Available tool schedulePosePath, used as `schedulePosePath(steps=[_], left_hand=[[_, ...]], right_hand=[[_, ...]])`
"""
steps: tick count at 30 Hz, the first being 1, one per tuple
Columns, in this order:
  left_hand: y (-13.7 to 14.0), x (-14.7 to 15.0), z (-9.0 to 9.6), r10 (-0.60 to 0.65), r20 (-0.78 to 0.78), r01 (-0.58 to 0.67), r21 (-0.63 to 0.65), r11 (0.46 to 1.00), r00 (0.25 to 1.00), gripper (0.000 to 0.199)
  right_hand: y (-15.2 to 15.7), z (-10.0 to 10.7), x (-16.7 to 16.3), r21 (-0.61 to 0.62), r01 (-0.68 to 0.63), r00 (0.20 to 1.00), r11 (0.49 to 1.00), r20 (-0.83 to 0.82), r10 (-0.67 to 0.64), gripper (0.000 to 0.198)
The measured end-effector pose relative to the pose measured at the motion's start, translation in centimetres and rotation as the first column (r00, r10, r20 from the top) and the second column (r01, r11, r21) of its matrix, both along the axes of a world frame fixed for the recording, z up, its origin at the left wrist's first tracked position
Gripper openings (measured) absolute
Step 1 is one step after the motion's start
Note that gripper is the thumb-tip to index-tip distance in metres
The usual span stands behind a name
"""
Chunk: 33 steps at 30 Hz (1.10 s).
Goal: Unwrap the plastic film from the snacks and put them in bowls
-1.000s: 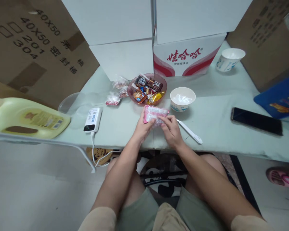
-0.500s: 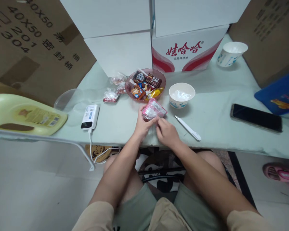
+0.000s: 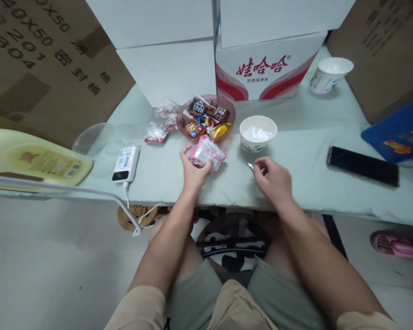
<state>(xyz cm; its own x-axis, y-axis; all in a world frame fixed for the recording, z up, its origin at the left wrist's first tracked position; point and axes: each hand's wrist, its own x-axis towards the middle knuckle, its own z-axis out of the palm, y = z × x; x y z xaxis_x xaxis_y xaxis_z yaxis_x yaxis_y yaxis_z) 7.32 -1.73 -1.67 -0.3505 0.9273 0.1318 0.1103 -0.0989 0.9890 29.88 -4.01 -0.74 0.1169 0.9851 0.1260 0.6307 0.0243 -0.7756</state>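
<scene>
A pink packet with a clear, shiny wrapper [image 3: 207, 155] is in my left hand [image 3: 194, 172], whose thumb and fingers are closed on its left side. My right hand [image 3: 273, 179] is curled over the white-handled craft knife, and only the knife's metal tip [image 3: 250, 166] shows past the fingers. The palm hides the handle. Just behind my right hand stands a paper bowl [image 3: 258, 134] with clear plastic in it. Beyond the packet sits a pink glass dish [image 3: 181, 126] of wrapped sweets and biscuits [image 3: 206, 117].
Small plastic-wrapped packets [image 3: 156, 132] lie left of the dish. Further left are a power bank [image 3: 126, 164] with a cable and a yellow jug [image 3: 37, 158]. A phone [image 3: 363, 166], a blue package [image 3: 397, 130] and another paper bowl [image 3: 330, 75] are rightward. Cartons [image 3: 268, 68] stand behind.
My right hand has left the packet and moved right, onto the craft knife lying on the table. The packet has shifted slightly left in my left hand.
</scene>
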Motion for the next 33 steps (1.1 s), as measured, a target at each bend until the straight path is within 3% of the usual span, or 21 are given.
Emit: schedulePosePath(steps=[3, 6, 8, 10, 11, 13, 15, 18, 22, 27, 33], left_hand=[[0.4, -1.0, 0.2, 0.002, 0.047, -0.003, 0.030, 1.000, 0.999, 0.082], [0.9, -1.5, -0.2, -0.008, 0.188, 0.003, 0.027, 1.000, 0.982, 0.086], [1.0, -1.5, -0.5, -0.026, 0.205, 0.026, 0.003, 1.000, 0.978, 0.091], [0.9, -1.3, -0.7, -0.054, 0.139, 0.054, 0.002, 0.999, 0.989, 0.095], [0.7, -1.2, -0.7, -0.067, 0.086, 0.066, 0.014, 0.998, 0.994, 0.095], [0.3, -0.8, -0.6, -0.107, -0.022, 0.107, 0.033, 0.994, 0.994, 0.089], [-0.2, -0.4, -0.4, -0.163, -0.099, 0.166, 0.013, 0.986, 0.982, 0.080], [-0.8, 0.1, -0.2, -0.230, -0.150, 0.231, -0.012, 0.973, 0.962, 0.069], [-1.2, 0.3, -0.3, -0.265, -0.117, 0.268, 0.009, 0.963, 0.957, 0.069], [-0.9, -0.4, -1.2, -0.238, -0.125, 0.248, 0.070, 0.966, 0.963, 0.074], [-0.5, -0.4, -1.6, -0.270, -0.148, 0.289, 0.122, 0.950, 0.951, 0.076]], right_hand=[[0.1, -1.2, 2.4, 0.048, 0.023, 0.938, 0.999, 0.344, -0.038, 0.024], [0.1, -2.0, 3.0, 0.029, -0.061, 0.905, 0.998, 0.423, 0.043, 0.013], [0.0, -1.7, 2.4, 0.009, -0.078, 0.948, 0.997, 0.311, 0.071, 0.012], [-0.1, -0.9, 1.0, -0.049, -0.132, 0.991, 0.990, 0.007, 0.132, 0.021], [-0.2, -0.5, 0.2, -0.093, -0.190, 0.964, 0.977, -0.203, 0.169, 0.028], [-0.5, 0.3, -1.8, -0.158, -0.352, 0.786, 0.923, -0.585, 0.200, 0.042], [-0.8, 0.8, -3.5, -0.174, -0.466, 0.604, 0.867, -0.779, 0.168, 0.053], [-0.9, 0.6, -5.1, -0.184, -0.483, 0.532, 0.856, -0.838, 0.120, 0.061], [-0.6, -0.1, -5.4, -0.212, -0.400, 0.572, 0.892, -0.818, 0.062, 0.061], [-0.7, -0.3, -5.1, -0.142, -0.342, 0.602, 0.929, -0.792, 0.100, 0.062], [-0.6, -0.6, -5.5, -0.131, -0.335, 0.620, 0.933, -0.777, 0.113, 0.059]])
